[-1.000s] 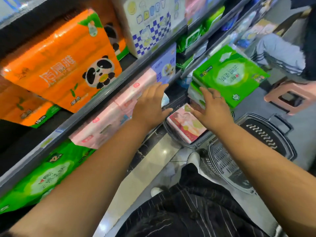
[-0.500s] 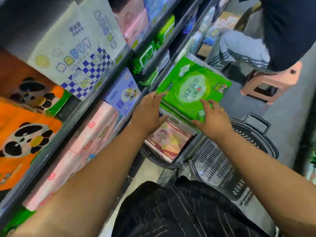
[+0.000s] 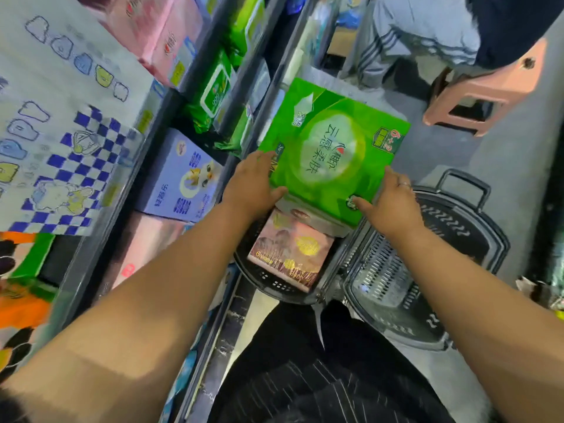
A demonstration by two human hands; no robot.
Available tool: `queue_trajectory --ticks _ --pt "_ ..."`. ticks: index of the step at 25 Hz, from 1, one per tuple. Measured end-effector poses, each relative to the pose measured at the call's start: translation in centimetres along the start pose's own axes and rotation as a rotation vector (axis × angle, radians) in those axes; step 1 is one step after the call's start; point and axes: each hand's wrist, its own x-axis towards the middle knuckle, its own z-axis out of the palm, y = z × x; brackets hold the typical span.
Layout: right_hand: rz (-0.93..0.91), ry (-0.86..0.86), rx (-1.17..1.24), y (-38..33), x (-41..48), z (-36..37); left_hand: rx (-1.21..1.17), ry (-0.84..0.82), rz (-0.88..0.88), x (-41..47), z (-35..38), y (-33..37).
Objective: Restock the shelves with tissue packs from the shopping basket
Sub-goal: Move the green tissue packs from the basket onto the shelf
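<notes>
Gripping with both hands: left hand (image 3: pixel 250 184) clamped the left edge of the green tissue pack (image 3: pixel 332 148), thumb on top; right hand (image 3: pixel 393 206) pinched its near right corner likewise. A second ago both hands were only reaching in. Now the pack was raised over the shopping basket (image 3: pixel 274 285), pink pack (image 3: pixel 290 251) left inside. Pick looked done; the shelves (image 3: pixel 110 206) at left probably came next.

The green tissue pack (image 3: pixel 332 148) reads "云感柔肤" and "6+2", the purple box (image 3: pixel 180 178) "轻音乐".
</notes>
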Motion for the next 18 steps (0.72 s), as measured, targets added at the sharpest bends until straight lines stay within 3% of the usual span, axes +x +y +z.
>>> queue_trajectory --ticks 4,7,10,15,18 --pt "0.227 0.001 0.158 0.7 3.3 2.8 0.018 -0.106 0.004 5.5 2.7 -2.2" --pt "0.296 0.011 0.257 1.1 6.0 5.4 0.06 -0.12 0.021 9.5 4.3 -3.9" --pt "0.349 0.127 0.432 1.2 8.3 7.3 0.036 -0.107 0.007 13.1 5.6 -5.2" --pt "0.416 0.224 0.699 1.6 9.7 8.5 -0.439 -0.167 -0.19 16.0 6.9 -6.1" --pt "0.417 0.248 0.754 0.8 9.2 8.4 -0.53 -0.135 -0.219 16.0 6.8 -6.0"
